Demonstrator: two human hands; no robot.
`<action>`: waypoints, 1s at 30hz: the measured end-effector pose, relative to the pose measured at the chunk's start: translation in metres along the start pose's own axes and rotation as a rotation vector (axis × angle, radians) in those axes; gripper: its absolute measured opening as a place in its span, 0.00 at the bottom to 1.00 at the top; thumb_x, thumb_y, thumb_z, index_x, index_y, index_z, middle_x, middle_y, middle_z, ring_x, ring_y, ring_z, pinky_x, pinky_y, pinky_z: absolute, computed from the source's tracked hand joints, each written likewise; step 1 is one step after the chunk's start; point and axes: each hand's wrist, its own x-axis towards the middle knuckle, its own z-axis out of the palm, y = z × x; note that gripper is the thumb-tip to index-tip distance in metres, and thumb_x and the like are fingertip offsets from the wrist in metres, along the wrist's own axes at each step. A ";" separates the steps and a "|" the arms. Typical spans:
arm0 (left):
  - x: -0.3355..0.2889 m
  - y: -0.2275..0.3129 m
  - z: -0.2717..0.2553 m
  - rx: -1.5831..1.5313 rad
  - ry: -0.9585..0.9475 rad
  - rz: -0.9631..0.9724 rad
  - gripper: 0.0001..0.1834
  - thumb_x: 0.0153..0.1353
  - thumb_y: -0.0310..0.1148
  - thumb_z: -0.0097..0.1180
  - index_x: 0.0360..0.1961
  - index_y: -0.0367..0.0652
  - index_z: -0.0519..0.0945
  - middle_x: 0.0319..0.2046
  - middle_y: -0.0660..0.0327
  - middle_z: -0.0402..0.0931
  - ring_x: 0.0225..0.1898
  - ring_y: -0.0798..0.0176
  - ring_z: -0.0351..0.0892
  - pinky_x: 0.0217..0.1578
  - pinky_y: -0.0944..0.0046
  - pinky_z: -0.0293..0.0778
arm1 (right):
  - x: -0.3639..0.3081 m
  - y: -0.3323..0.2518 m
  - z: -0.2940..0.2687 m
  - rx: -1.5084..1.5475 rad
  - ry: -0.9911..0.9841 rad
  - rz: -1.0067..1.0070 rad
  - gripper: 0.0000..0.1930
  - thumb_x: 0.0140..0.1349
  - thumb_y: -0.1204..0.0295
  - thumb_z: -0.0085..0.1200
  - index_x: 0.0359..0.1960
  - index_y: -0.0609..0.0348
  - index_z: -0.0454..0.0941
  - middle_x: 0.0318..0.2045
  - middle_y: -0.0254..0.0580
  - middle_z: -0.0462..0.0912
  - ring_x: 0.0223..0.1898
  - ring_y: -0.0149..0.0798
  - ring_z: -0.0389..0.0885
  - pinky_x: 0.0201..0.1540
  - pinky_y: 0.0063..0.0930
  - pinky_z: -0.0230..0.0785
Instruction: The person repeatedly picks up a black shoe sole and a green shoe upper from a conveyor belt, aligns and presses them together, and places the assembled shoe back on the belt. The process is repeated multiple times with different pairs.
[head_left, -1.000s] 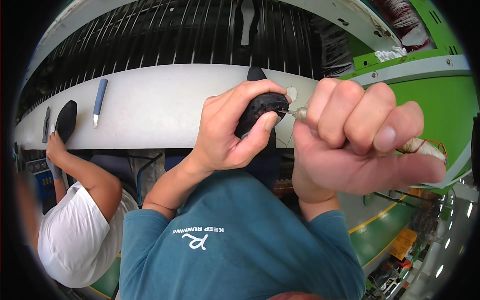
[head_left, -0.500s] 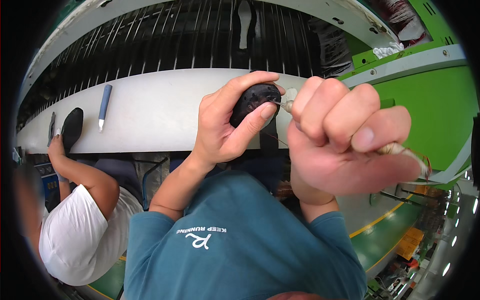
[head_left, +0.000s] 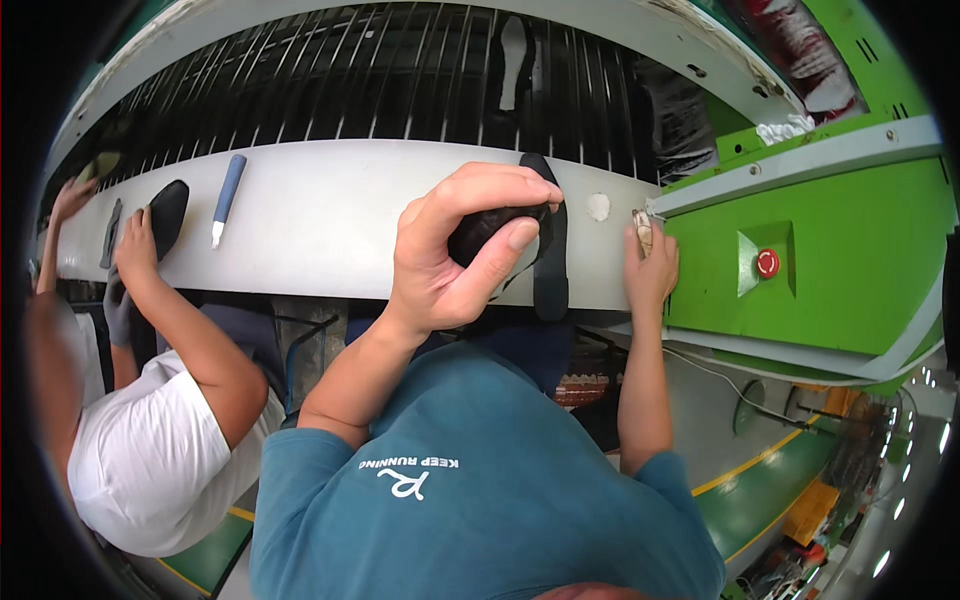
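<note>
My left hand (head_left: 440, 250) curls round a black shoe (head_left: 480, 235), raised above the white tabletop; its pale underside shows in part beside my thumb, and my palm and fingers hide much of the rest. Under and to the right of it lies a long dark strip (head_left: 550, 275), running from front to back across the table. At the table's right end, beside the green machine, my right hand (head_left: 652, 268) has its fingers closed about the tan wrapped handle of an awl (head_left: 643, 230). Its metal tip is hard to make out now.
A white patch (head_left: 598, 207) lies on the tabletop (head_left: 330, 220). Left of centre is a blue-handled tool (head_left: 229, 200). Further left, a co-worker's hand (head_left: 137, 245) touches a black shoe piece (head_left: 171, 218). Beyond run metal rollers (head_left: 400, 80). A red button (head_left: 767, 263) sits on the green machine (head_left: 830, 310).
My right hand has moved away from the shoe, down and right to the table's end, with the awl. The left hand still holds the shoe, now turned somewhat. The dark strip shows more fully.
</note>
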 end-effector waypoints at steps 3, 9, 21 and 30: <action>-0.004 0.000 0.000 -0.011 0.012 0.015 0.15 0.74 0.17 0.56 0.60 0.35 0.76 0.52 0.37 0.85 0.52 0.46 0.90 0.55 0.49 0.86 | -0.001 -0.008 -0.008 -0.029 0.067 -0.137 0.27 0.66 0.53 0.72 0.62 0.53 0.86 0.55 0.48 0.81 0.56 0.55 0.81 0.60 0.50 0.74; -0.003 0.001 0.008 0.006 -0.002 0.023 0.15 0.75 0.17 0.55 0.60 0.35 0.76 0.52 0.36 0.85 0.51 0.46 0.90 0.53 0.50 0.88 | 0.025 -0.105 -0.029 0.336 0.001 -0.196 0.40 0.56 0.48 0.79 0.68 0.51 0.82 0.57 0.48 0.80 0.59 0.58 0.80 0.60 0.52 0.75; 0.000 0.002 0.015 0.012 0.087 -0.234 0.21 0.78 0.31 0.61 0.64 0.30 0.75 0.49 0.45 0.88 0.51 0.54 0.90 0.55 0.54 0.86 | 0.034 -0.136 -0.007 0.816 -0.422 0.044 0.26 0.63 0.52 0.78 0.50 0.61 0.86 0.40 0.40 0.85 0.40 0.35 0.83 0.45 0.33 0.75; 0.006 -0.010 0.011 -0.095 0.207 -0.286 0.17 0.78 0.30 0.62 0.62 0.33 0.78 0.48 0.50 0.90 0.51 0.60 0.90 0.56 0.59 0.84 | 0.032 -0.161 -0.119 1.642 -0.061 0.083 0.13 0.83 0.72 0.58 0.35 0.62 0.79 0.30 0.22 0.70 0.32 0.19 0.61 0.37 0.18 0.55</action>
